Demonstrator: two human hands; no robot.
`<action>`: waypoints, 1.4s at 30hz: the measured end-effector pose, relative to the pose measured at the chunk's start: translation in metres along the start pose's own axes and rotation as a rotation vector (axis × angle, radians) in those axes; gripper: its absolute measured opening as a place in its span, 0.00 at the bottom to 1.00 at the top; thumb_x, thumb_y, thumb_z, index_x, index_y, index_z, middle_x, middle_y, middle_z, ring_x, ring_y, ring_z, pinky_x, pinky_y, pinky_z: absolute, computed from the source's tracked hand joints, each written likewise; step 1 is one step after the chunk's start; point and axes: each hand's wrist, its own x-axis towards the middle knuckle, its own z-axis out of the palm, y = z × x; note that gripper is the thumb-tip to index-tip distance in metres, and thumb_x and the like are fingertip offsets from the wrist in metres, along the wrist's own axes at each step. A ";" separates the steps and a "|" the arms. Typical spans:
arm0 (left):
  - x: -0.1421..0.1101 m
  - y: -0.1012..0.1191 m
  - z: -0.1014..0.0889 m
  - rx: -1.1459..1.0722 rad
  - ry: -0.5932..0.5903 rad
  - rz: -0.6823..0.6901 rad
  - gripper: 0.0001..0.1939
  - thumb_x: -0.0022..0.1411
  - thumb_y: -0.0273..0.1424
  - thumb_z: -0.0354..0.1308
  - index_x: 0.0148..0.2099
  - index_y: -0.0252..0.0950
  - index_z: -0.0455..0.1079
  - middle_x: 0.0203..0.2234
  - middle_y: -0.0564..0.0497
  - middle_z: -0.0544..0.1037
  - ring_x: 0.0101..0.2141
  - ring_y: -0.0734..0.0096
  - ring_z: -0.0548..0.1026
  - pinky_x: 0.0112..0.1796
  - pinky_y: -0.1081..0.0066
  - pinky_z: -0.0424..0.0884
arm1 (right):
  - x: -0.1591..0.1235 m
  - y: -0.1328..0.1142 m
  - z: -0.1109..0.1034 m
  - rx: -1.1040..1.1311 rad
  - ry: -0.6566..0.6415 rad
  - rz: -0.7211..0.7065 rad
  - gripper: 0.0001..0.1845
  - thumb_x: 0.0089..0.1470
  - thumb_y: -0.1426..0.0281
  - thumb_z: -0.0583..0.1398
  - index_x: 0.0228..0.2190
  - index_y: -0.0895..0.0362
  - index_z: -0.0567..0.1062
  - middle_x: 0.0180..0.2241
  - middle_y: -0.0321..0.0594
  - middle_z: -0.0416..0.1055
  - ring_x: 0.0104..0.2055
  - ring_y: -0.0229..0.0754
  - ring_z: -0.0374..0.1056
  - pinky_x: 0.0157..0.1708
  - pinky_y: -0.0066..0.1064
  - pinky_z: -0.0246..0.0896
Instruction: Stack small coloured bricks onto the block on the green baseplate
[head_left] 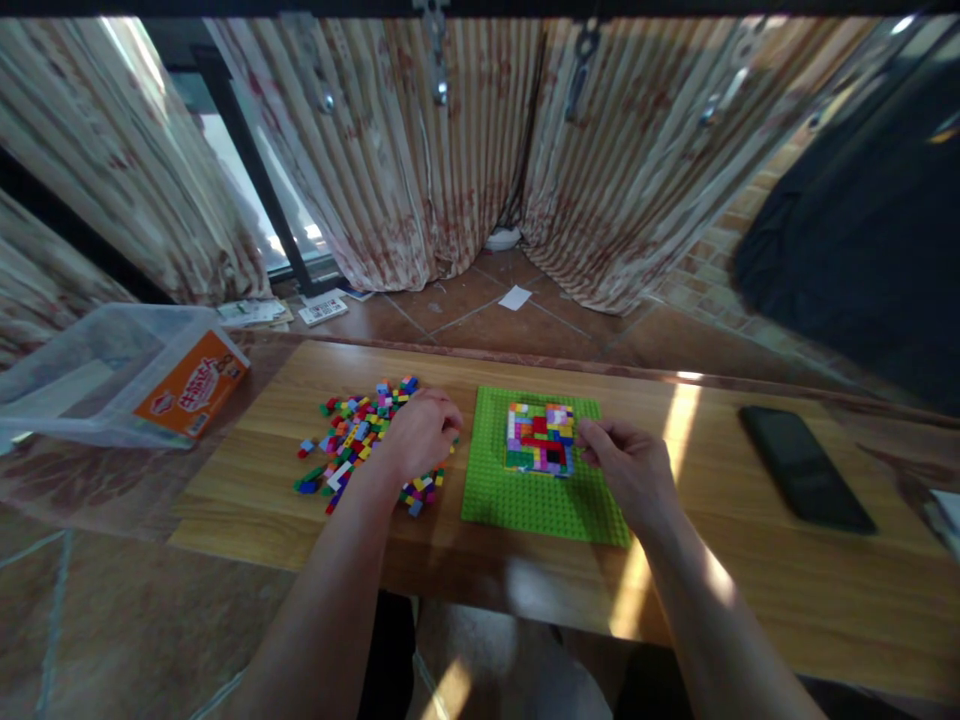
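A square block build (540, 440) of many-coloured toy bricks stands on a green studded baseplate (547, 510). At the build's right side is my right hand (630, 465), its thumb and fingertips pinched together; whether a brick is between them is too small to tell. My left hand (426, 430) hovers over the right part of a heap of loose bricks (360, 430), left of the baseplate. Its fingers are curled closed, and what they hold, if anything, is hidden. Part of the heap is covered by this hand and forearm.
Everything lies on a wooden table (262, 500). A black phone (806, 468) rests at the right. Beyond the table's left end stands a clear plastic bin (97, 370) with an orange label. Striped curtains (450, 150) hang behind, and dark cloth (862, 220) is at the right.
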 end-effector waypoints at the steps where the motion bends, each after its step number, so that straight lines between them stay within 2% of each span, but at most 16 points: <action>1: 0.000 0.000 0.000 -0.002 0.007 -0.003 0.11 0.53 0.21 0.54 0.29 0.36 0.77 0.31 0.46 0.78 0.38 0.62 0.74 0.46 0.64 0.67 | 0.000 0.000 0.000 0.012 0.001 0.002 0.17 0.46 0.56 0.64 0.22 0.57 0.76 0.20 0.37 0.72 0.23 0.37 0.66 0.23 0.28 0.62; 5: 0.000 0.003 -0.004 -0.145 0.065 -0.032 0.10 0.59 0.26 0.52 0.34 0.35 0.75 0.30 0.48 0.78 0.34 0.66 0.73 0.39 0.67 0.68 | 0.000 -0.003 0.000 0.033 0.037 -0.013 0.14 0.47 0.59 0.64 0.22 0.57 0.76 0.18 0.34 0.70 0.22 0.35 0.65 0.23 0.27 0.61; 9: 0.004 0.022 0.001 -0.559 0.097 -0.069 0.08 0.60 0.29 0.53 0.37 0.35 0.74 0.29 0.51 0.78 0.31 0.71 0.73 0.35 0.70 0.68 | -0.006 -0.011 0.003 0.086 0.054 -0.101 0.11 0.49 0.62 0.63 0.23 0.56 0.77 0.20 0.34 0.71 0.23 0.35 0.65 0.25 0.28 0.62; 12: 0.006 0.045 0.013 -0.961 0.068 -0.183 0.08 0.59 0.31 0.56 0.37 0.33 0.74 0.27 0.50 0.78 0.29 0.72 0.75 0.32 0.72 0.69 | -0.016 -0.017 0.009 0.161 -0.002 -0.230 0.06 0.50 0.65 0.64 0.29 0.54 0.78 0.25 0.35 0.74 0.28 0.37 0.68 0.30 0.30 0.66; 15: 0.005 0.065 0.026 -1.255 0.051 -0.304 0.10 0.57 0.32 0.60 0.39 0.33 0.74 0.29 0.50 0.80 0.28 0.74 0.76 0.32 0.73 0.70 | -0.025 -0.021 0.016 0.124 -0.068 -0.369 0.06 0.50 0.67 0.65 0.34 0.52 0.79 0.34 0.37 0.76 0.34 0.38 0.70 0.35 0.32 0.67; 20: 0.003 0.081 0.034 -1.474 -0.009 -0.357 0.11 0.52 0.34 0.65 0.37 0.33 0.75 0.25 0.52 0.79 0.25 0.76 0.75 0.30 0.75 0.70 | -0.028 -0.019 0.019 0.029 -0.082 -0.488 0.07 0.53 0.68 0.64 0.36 0.50 0.80 0.37 0.38 0.76 0.37 0.39 0.71 0.37 0.33 0.68; 28: 0.005 0.089 0.032 -1.386 -0.004 -0.348 0.09 0.54 0.34 0.63 0.35 0.33 0.75 0.24 0.52 0.79 0.25 0.75 0.76 0.27 0.77 0.68 | -0.026 -0.018 0.016 -0.006 -0.060 -0.534 0.05 0.54 0.70 0.63 0.34 0.51 0.80 0.36 0.37 0.76 0.36 0.38 0.71 0.36 0.32 0.68; 31: 0.007 0.083 0.033 -1.306 0.088 -0.356 0.10 0.55 0.35 0.62 0.36 0.32 0.75 0.26 0.50 0.80 0.25 0.75 0.75 0.26 0.77 0.67 | -0.018 -0.014 0.008 0.016 0.003 -0.483 0.04 0.53 0.69 0.64 0.32 0.51 0.80 0.33 0.37 0.77 0.34 0.38 0.71 0.35 0.32 0.68; 34: 0.010 0.069 0.037 -1.184 0.239 -0.360 0.10 0.55 0.33 0.60 0.36 0.32 0.75 0.26 0.51 0.80 0.24 0.76 0.74 0.28 0.76 0.68 | -0.008 -0.006 -0.003 0.083 0.097 -0.315 0.04 0.49 0.67 0.65 0.29 0.53 0.80 0.28 0.37 0.77 0.31 0.38 0.71 0.33 0.33 0.67; 38: 0.012 0.049 0.044 -0.932 0.320 -0.354 0.09 0.54 0.32 0.59 0.36 0.33 0.76 0.26 0.51 0.79 0.26 0.74 0.74 0.30 0.75 0.68 | -0.001 0.003 -0.014 0.087 -0.008 -0.130 0.08 0.45 0.64 0.67 0.27 0.56 0.80 0.26 0.38 0.78 0.28 0.38 0.70 0.30 0.32 0.66; 42: 0.011 0.045 0.048 -0.739 0.249 -0.341 0.11 0.55 0.31 0.58 0.39 0.34 0.78 0.29 0.50 0.81 0.28 0.71 0.75 0.31 0.73 0.69 | -0.004 0.006 -0.013 0.094 -0.132 -0.080 0.07 0.45 0.65 0.67 0.27 0.55 0.81 0.27 0.37 0.78 0.28 0.37 0.71 0.30 0.31 0.66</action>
